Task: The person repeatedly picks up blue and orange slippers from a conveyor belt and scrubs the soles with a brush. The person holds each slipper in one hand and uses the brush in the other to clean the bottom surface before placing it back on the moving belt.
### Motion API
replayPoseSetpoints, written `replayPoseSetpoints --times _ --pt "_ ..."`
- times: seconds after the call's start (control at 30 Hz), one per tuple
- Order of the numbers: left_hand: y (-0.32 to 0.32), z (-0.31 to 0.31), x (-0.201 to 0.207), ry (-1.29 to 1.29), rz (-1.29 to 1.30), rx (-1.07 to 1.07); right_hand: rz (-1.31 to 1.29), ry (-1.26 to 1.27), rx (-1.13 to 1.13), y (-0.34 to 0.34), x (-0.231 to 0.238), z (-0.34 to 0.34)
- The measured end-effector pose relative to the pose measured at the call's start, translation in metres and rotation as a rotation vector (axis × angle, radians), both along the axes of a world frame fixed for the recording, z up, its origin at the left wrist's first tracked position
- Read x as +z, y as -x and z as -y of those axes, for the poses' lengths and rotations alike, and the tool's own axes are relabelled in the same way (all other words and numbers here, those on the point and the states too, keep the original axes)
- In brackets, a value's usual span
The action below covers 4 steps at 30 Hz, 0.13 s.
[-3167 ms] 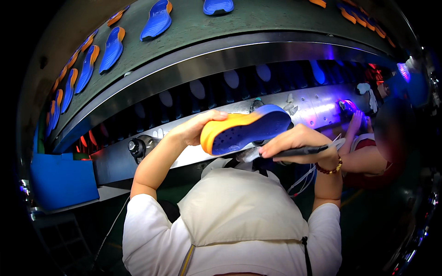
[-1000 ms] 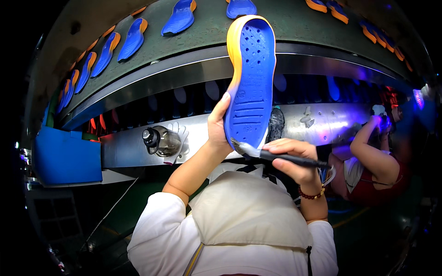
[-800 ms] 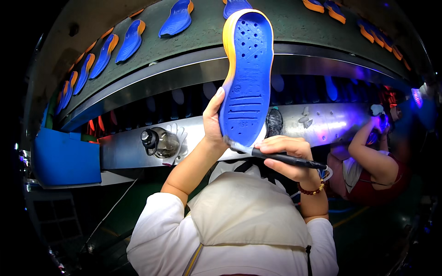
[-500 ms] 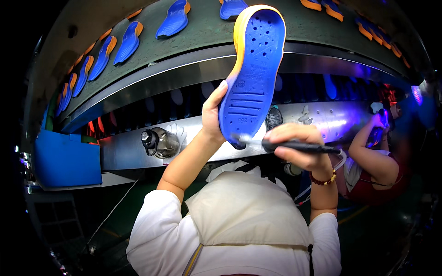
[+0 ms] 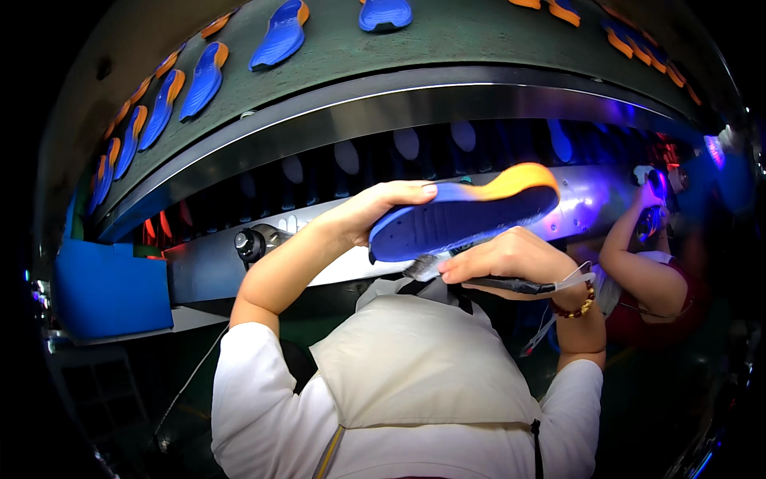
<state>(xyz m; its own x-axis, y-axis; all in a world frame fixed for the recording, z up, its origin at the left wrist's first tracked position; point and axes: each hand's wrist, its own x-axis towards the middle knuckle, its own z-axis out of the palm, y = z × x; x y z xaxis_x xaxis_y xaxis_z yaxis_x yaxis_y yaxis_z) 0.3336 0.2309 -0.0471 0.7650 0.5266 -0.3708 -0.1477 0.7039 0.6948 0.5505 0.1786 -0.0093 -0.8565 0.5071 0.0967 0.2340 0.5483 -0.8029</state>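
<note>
- Dim factory line behind, with a green conveyor belt arching over everything; the blue-and-orange insole is raised below it, tilted sole-down so its underside faces the brush.
- Left hand clamps the insole's heel end, steadying it.
- Right hand, just under the insole, grips a dark brush, bristles at its edge.
- More insoles ride the belt above.
- Right of the insole, a co-worker's arm reaches up.

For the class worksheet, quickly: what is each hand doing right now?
Left hand: closed on the heel end of the blue insole.
Right hand: fingers closed around a dark brush, its tip under the insole.
</note>
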Motion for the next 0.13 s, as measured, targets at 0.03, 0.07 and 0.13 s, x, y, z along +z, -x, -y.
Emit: replayPoseSetpoints --times 0.03,0.07,0.13 --pt "0.002 0.001 0.001 0.041 -0.065 -0.052 0.019 0.026 0.023 -0.003 0.007 0.000" --pt "0.004 0.002 0.001 0.048 -0.063 -0.056 -0.063 0.100 -0.003 -0.007 0.010 -0.001" --pt "0.003 0.000 0.002 0.211 -0.106 -0.095 -0.141 0.055 -0.085 -0.011 -0.004 -0.007"
